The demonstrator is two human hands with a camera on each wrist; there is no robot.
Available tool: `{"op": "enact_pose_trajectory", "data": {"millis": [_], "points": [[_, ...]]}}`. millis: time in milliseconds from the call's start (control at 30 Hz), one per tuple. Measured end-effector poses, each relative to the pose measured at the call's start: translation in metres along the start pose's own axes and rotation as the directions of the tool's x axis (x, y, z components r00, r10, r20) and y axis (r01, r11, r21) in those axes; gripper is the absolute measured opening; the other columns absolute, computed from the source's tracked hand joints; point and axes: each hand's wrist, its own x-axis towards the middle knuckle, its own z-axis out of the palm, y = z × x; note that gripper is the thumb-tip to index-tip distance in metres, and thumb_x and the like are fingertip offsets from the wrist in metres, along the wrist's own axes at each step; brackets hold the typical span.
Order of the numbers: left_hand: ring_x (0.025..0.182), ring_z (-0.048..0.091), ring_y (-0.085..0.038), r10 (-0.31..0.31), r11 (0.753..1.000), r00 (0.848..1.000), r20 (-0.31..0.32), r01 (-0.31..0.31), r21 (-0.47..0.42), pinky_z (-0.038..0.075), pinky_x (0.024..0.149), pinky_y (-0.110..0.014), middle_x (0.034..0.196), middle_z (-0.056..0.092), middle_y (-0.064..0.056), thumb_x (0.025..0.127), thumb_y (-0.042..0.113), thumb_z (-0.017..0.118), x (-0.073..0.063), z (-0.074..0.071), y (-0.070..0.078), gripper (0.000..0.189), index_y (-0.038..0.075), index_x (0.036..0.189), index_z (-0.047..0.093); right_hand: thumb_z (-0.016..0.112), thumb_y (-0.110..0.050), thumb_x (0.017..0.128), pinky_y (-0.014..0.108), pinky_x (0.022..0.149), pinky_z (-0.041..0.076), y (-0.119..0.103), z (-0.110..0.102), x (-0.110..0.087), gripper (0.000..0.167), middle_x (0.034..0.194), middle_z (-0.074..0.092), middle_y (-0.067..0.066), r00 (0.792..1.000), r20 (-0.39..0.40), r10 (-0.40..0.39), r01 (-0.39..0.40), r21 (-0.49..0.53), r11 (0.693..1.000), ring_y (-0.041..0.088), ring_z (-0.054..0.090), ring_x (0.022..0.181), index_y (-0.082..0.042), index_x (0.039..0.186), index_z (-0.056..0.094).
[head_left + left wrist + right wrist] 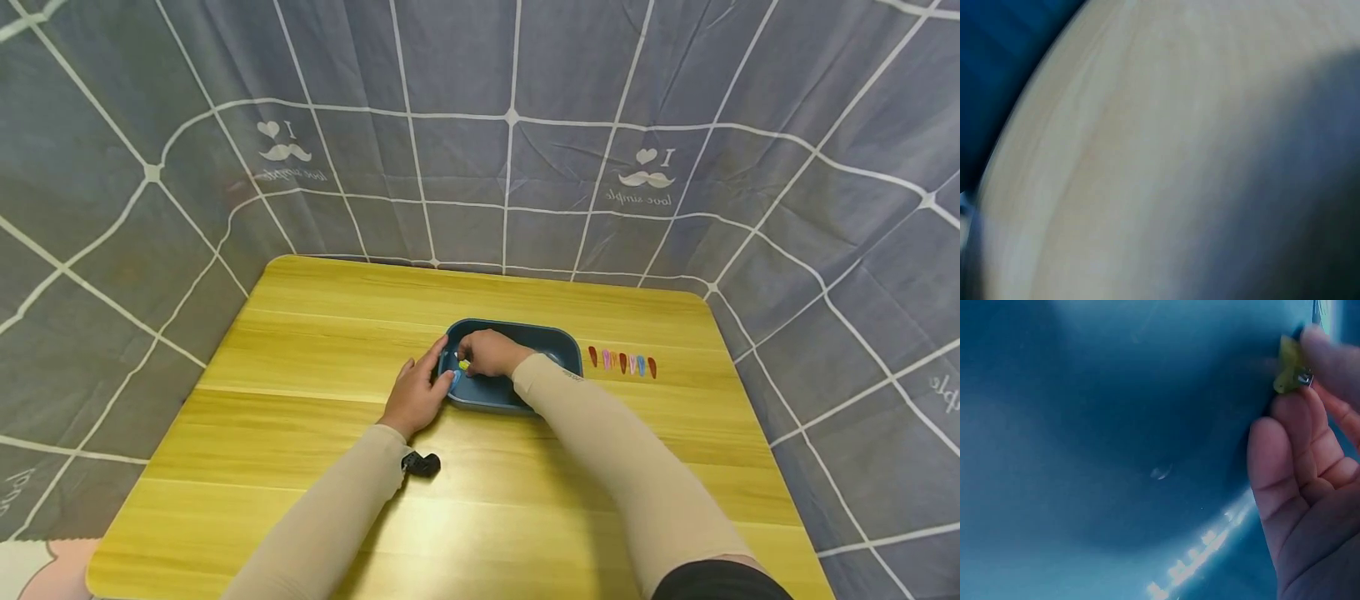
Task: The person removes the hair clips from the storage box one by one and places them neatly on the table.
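Observation:
A dark blue rectangular tray (495, 408) sits on the wooden table. My right hand (491, 353) reaches into its left part and pinches a small yellow hair clip (1292, 365) between thumb and fingers. The clip has a small shiny metal part in the right wrist view. My left hand (417, 395) rests against the tray's left side, its fingers stretched along the rim and its thumb near the front left corner. Close to that thumb, a light blue piece (455, 377) shows inside the tray; its kind is unclear. The left wrist view is blurred and shows no fingers clearly.
Right of the tray, several hair clips (622, 362) in red, pink, orange and blue lie in a row on the table (315, 333). A black device (422, 465) is attached at the left wrist. Grey checked curtain (465, 167) surrounds the table's back and sides.

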Motion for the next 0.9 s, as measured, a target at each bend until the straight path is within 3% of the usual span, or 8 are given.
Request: {"op": "enact_pose_trajectory", "data": {"millis": [400,533,700,900], "points": [[0.143,0.057,-0.033,0.007,1.0,1.0,-0.012,-0.007,0.004,0.017,0.135,-0.054,0.162,0.051,-0.007,0.11,0.04,0.05,0.0,0.002,-0.002,0.065,0.033,0.169,0.025,0.075,-0.016,0.099,0.036,0.094,0.061,0.002,-0.002,-0.005,0.02,0.106,0.077,0.005,1.0,-0.022,-0.007,0.007,-0.001,1.0,0.018,0.069,0.093,-0.009,0.117,0.076],[0.142,0.058,-0.034,0.004,1.0,1.0,-0.022,-0.004,0.004,0.017,0.135,-0.053,0.161,0.052,-0.007,0.109,0.038,0.051,0.002,0.002,0.0,0.065,0.033,0.169,0.026,0.071,-0.014,0.101,0.032,0.083,0.06,0.009,-0.007,-0.01,0.026,0.096,0.076,0.004,0.998,-0.052,0.019,-0.014,0.094,0.995,0.014,0.065,0.081,-0.008,0.126,0.073],[0.143,0.056,-0.035,-0.01,1.0,1.0,-0.018,0.01,-0.004,0.016,0.136,-0.052,0.161,0.052,-0.008,0.109,0.037,0.053,0.002,0.001,0.002,0.065,0.033,0.168,0.026,0.067,-0.014,0.104,0.028,0.067,0.053,0.02,-0.017,-0.021,0.032,0.078,0.069,0.005,0.995,-0.094,0.042,-0.016,0.254,0.967,0.015,0.062,0.069,-0.005,0.135,0.067],[0.144,0.055,-0.036,-0.022,1.0,1.0,-0.008,0.022,-0.015,0.014,0.136,-0.054,0.161,0.052,-0.008,0.109,0.035,0.054,0.001,0.002,0.003,0.066,0.034,0.169,0.026,0.061,-0.014,0.107,0.028,0.066,0.051,0.036,-0.03,-0.047,0.034,0.086,0.071,0.008,0.985,-0.16,0.061,-0.008,0.314,0.949,0.015,0.062,0.072,-0.004,0.139,0.066]]}}
